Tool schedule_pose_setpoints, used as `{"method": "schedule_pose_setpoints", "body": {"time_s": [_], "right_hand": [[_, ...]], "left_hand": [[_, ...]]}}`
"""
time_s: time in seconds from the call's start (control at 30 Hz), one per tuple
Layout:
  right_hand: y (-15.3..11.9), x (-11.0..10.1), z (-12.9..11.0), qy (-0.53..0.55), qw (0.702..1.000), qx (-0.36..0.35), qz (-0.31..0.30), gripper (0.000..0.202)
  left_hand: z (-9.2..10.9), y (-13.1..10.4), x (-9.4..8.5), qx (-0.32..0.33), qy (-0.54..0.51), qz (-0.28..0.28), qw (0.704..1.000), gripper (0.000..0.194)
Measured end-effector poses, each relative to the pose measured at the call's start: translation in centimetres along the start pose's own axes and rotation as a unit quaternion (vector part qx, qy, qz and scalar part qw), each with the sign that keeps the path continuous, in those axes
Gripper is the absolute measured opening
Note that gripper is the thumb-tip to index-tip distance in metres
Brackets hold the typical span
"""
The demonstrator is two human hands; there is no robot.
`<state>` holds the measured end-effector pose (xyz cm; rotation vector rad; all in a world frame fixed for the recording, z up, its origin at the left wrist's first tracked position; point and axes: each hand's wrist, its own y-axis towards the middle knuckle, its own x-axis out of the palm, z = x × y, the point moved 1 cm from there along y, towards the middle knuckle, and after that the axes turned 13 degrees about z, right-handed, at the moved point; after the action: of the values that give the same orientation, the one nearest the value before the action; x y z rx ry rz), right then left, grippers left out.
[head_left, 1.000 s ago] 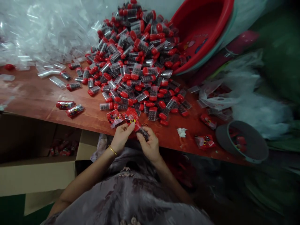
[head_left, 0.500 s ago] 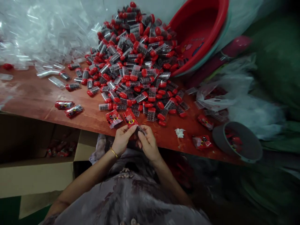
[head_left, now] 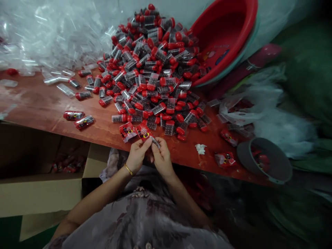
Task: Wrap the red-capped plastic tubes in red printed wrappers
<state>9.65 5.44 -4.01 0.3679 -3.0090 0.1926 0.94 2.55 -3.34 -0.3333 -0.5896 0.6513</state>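
The reddish table bears heaped red-capped tubes beside a tilted basin. Over the near edge, the left hand grips a red packet; the right hand pinches a tube against it.

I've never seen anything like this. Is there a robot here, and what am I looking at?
No robot: these are a person's bare hands, filmed by one camera worn on the head, looking forward and down. The left hand, with a gold bracelet at its wrist, pinches a red printed wrapper. The right hand holds a small tube, mostly hidden. On the reddish table are a heap of red-capped tubes, clear plastic pieces and a grey bowl with red things inside.
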Motion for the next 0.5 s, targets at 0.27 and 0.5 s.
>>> {"method": "schedule_pose_setpoints", "body": {"time_s": [0.27,0.5], "right_hand": [[0.0,-0.9,-0.2,0.015,0.998,0.027,-0.060,0.026],[1.4,0.9,0.5,-0.094,0.995,-0.011,-0.013,0.028]], "left_hand": [[1.5,0.5,-0.6,0.013,-0.056,0.022,0.998,0.040],[0.9,-0.5,-1.6,-0.042,-0.073,-0.003,0.996,0.039]]}}
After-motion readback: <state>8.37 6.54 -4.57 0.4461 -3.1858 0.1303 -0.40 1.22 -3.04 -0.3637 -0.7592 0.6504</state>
